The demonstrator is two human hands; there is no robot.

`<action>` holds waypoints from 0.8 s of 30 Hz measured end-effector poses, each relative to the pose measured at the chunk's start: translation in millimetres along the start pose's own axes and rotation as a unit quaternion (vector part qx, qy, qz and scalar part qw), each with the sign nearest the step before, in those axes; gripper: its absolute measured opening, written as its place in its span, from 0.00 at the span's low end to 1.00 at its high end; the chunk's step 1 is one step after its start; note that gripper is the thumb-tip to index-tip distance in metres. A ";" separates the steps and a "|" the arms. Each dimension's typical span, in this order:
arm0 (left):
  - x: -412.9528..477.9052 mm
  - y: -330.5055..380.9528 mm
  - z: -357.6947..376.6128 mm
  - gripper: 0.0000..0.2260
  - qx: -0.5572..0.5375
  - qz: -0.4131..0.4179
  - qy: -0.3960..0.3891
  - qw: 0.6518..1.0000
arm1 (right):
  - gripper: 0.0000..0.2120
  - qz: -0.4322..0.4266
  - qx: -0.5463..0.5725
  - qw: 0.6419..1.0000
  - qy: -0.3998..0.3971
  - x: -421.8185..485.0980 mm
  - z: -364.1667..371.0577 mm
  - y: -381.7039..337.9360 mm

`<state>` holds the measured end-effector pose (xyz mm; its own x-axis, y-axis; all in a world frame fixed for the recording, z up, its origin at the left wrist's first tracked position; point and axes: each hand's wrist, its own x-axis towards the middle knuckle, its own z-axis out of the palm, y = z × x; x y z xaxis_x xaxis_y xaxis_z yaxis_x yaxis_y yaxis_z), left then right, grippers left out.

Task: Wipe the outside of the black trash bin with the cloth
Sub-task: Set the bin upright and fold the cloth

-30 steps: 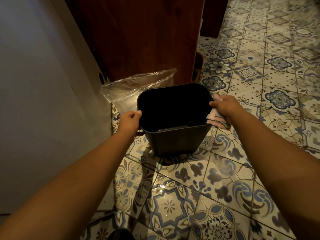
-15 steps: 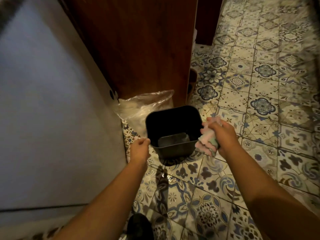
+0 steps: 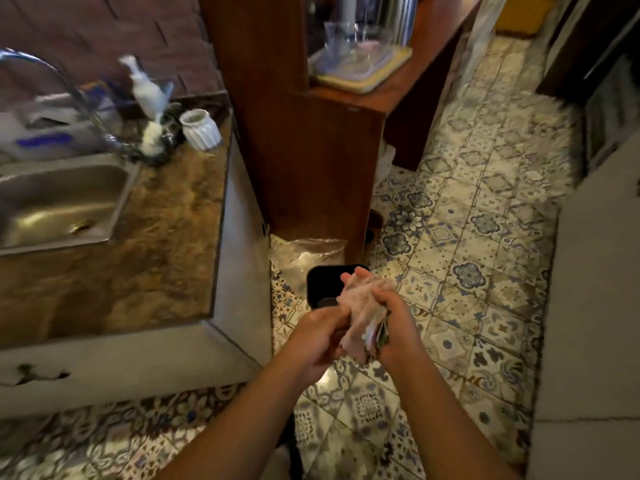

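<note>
The black trash bin (image 3: 322, 282) stands upright on the patterned floor tiles, far below me and partly hidden behind my hands. A crumpled pinkish cloth (image 3: 360, 306) is bunched between both hands, well above the bin. My left hand (image 3: 320, 336) grips the cloth's lower left side. My right hand (image 3: 391, 318) is closed around its right side, fingertips showing at the top. Neither hand touches the bin.
A clear plastic bag (image 3: 304, 254) lies just behind the bin against a wooden cabinet (image 3: 311, 161). On the left is a stone counter (image 3: 166, 237) with a steel sink (image 3: 59, 199), faucet and white cup (image 3: 201, 129). A grey wall (image 3: 595, 271) rises on the right.
The view has risen high above the floor, so the bin looks small. My left hand let go of the bin's rim and joined the right on the cloth.
</note>
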<state>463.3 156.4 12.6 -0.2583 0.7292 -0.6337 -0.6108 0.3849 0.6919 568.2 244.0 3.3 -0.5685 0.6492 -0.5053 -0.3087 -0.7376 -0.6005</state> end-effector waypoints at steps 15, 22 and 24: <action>-168.3 37.3 24.1 0.08 0.186 0.219 0.094 0.953 | 0.27 0.051 0.011 0.995 -0.085 -167.7 39.1 -9.4; -173.6 39.3 -8.3 0.08 0.061 0.193 0.139 0.969 | 0.30 0.029 0.015 0.992 -0.122 -169.1 39.3 20.0; -176.8 35.7 -16.6 0.09 0.038 0.177 0.128 0.975 | 0.22 0.034 -0.010 0.995 -0.091 -162.6 43.6 27.6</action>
<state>474.7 31.9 143.6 -0.6268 0.6632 -0.4090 -0.3945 0.1824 0.9006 618.8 110.0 95.9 -0.7165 0.5523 -0.4263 -0.2501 -0.7737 -0.5821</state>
